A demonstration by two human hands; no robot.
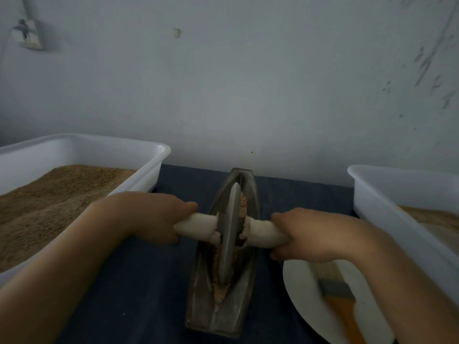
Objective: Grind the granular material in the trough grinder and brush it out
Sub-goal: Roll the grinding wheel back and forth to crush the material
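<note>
Trough grinder [198, 304] runs front-to-back btwn hands; left hand [159, 217] & right hand [300, 234] each grip wheel's [229, 234] crosswise handle, equally near.

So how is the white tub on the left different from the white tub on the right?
The left tub is heaped with coarse brown grains, while the right tub holds a paler, lower layer. The left tub shows almost whole, but the right tub is cut off by the picture's edge. Both are white, rectangular, and sit on the dark cloth beside the trough grinder.
</note>
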